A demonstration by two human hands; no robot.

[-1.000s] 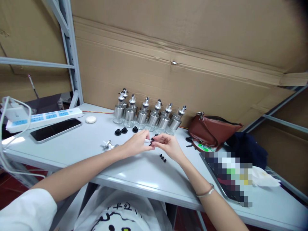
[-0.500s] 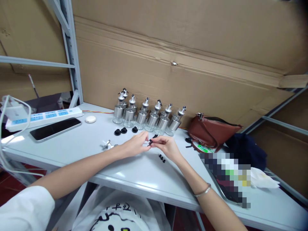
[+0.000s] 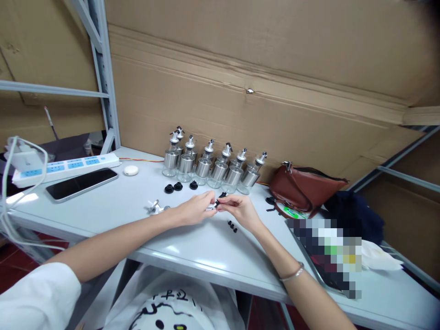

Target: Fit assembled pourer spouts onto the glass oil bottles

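Observation:
My left hand [image 3: 195,209] and my right hand [image 3: 238,208] meet over the middle of the white table [image 3: 113,206]. Both pinch a small pourer spout part [image 3: 215,205], white on the left side and black on the right, held between the fingertips. Just right of my right hand lie two tiny black plugs [image 3: 233,225]. Another metal spout piece [image 3: 154,207] lies on the table left of my left wrist. Three black rubber stoppers [image 3: 178,186] sit farther back. Behind them stands a row of several glass and steel dispenser bottles [image 3: 213,167].
A phone [image 3: 81,183], a white power strip [image 3: 67,164] and a small white round case [image 3: 131,170] lie at the left. A brown leather bag [image 3: 305,189] and dark cloth [image 3: 357,215] sit at the right. Cardboard sheets [image 3: 275,91] close off the back.
The hands stay together at the same spot; the fingers have shifted slightly around the small part. The view has moved a little.

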